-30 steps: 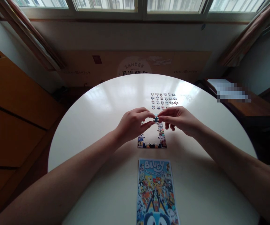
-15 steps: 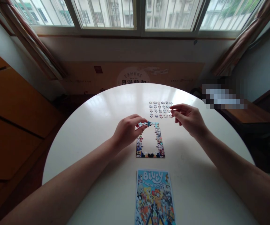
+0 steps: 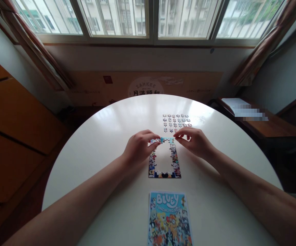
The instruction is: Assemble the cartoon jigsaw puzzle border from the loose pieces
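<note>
Between the thumb and fingertips of my left hand [image 3: 141,147] is a small blue puzzle piece [image 3: 162,139], over the top edge of the puzzle frame [image 3: 176,163]. That frame is a rectangular border of joined pieces around a bare middle. My right hand [image 3: 195,140] is at the frame's top right corner, its thumb and fingers pinched; whatever is between them is too small to make out. Rows of loose puzzle pieces [image 3: 174,120] lie just beyond the frame, partly behind my right hand.
A colourful Bluey picture sheet [image 3: 170,218] lies near me on the round white table [image 3: 91,150]. At the right, papers [image 3: 236,105] rest on a wooden surface [image 3: 273,125]. Windows and curtains are beyond the table.
My right hand has moved left and nearer, from the loose pieces to the frame's top right corner. My left hand stays at the top edge with the blue piece. The view has tilted slightly.
</note>
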Available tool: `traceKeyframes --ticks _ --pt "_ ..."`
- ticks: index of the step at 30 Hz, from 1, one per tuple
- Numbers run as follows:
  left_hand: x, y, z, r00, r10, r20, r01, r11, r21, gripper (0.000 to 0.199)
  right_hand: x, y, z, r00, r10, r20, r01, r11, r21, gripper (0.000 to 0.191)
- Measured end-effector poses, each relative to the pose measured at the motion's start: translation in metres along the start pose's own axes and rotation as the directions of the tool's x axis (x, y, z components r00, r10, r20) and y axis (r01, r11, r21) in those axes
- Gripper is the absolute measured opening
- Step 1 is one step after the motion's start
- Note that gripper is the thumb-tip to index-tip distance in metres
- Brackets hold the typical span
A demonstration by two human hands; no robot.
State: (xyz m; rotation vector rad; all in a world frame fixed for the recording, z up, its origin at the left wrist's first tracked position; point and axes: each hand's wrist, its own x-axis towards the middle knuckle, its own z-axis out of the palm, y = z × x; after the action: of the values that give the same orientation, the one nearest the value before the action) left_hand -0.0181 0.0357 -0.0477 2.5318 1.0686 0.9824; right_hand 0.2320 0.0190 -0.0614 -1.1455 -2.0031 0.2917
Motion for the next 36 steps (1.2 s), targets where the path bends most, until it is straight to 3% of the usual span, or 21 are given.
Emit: traceKeyframes --ticks 5,17,27,36 --pt "0.000 0.002 0.003 0.999 -0.022 0.023 0.022 1.000 0.013 0.013 0.001 -0.008 0.002 0.999 -0.047 -0.022 0.046 0.999 -0.022 0.013" --pt "0.001 0.005 0.004 0.999 -0.033 0.022 0.032 0.999 0.027 0.012 0.001 -0.008 0.003 0.999 -0.006 -0.051 0.004 0.999 -0.033 0.013" --pt "0.000 0.008 0.003 0.999 0.044 0.009 -0.044 0.998 -0.033 0.012 0.000 -0.020 0.007 0.981 -0.170 0.089 0.165 0.984 0.060 0.007" --pt "-0.002 0.009 0.006 0.998 0.064 0.026 -0.062 0.996 -0.059 0.013 0.000 -0.023 0.009 0.974 -0.192 0.121 0.188 0.981 0.049 0.011"
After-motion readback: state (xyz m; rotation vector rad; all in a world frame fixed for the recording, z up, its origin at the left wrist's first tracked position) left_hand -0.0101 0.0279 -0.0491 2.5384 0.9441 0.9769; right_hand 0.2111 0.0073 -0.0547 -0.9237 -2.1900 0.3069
